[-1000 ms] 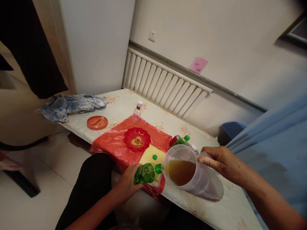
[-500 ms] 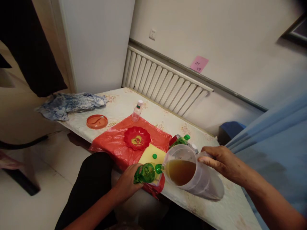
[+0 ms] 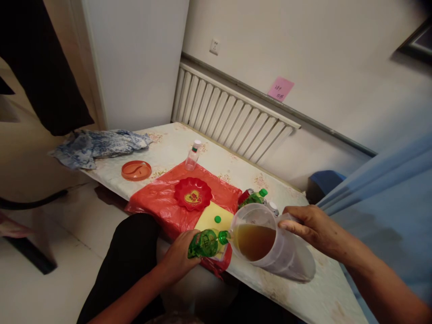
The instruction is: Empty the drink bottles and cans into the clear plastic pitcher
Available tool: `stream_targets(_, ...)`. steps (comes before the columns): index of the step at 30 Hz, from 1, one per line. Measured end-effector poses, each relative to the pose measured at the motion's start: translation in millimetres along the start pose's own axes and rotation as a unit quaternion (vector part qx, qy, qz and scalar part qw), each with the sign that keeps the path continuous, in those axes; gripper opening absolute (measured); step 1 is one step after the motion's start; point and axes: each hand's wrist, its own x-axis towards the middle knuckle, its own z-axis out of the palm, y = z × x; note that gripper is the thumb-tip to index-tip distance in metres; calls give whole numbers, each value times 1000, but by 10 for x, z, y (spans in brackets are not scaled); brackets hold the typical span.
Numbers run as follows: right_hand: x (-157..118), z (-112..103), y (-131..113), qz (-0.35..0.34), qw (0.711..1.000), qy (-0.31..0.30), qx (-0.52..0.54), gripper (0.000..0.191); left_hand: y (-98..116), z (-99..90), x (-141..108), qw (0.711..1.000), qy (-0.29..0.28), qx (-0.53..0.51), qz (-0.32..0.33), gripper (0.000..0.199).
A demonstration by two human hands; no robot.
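Observation:
My left hand [image 3: 180, 256] is wrapped round a green plastic bottle [image 3: 207, 243], tilted with its uncapped neck at the rim of a pitcher. My right hand [image 3: 308, 229] grips the handle of this translucent plastic pitcher [image 3: 286, 256], which leans toward the bottle. Brown liquid [image 3: 255, 240] lies inside the pitcher, close to its mouth. Whether liquid runs between the two is too small to tell. A green cap [image 3: 218, 219] rests on a yellow sheet [image 3: 209, 212] just behind the bottle.
A red scalloped plate [image 3: 193, 194] sits on red plastic sheeting [image 3: 151, 198]. Around it on the table [image 3: 175, 135] are a clear bottle [image 3: 191, 158], an orange dish [image 3: 136, 170], a patterned cloth [image 3: 101, 146] and another green bottle [image 3: 254, 197] beside cans. A radiator [image 3: 229, 112] runs behind.
Almost nothing differs. Both hands keep the bottle and the pitcher in the same tilted pose, and the view has shifted very slightly.

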Motion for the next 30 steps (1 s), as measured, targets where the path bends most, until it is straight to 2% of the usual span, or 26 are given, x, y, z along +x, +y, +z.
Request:
stream_targets(16, 9, 5, 12, -3, 1000, -6, -10, 52, -5, 3, 6, 1000, -7, 5, -5, 58)
stream_targets(24, 14, 7, 3, 2, 1000, 1, -12, 52, 28, -10, 5, 1000, -25, 3, -1, 52)
stream_targets(30, 22, 18, 17, 2, 1000, 4, 2, 50, 18, -14, 5, 1000, -20, 8, -8, 56)
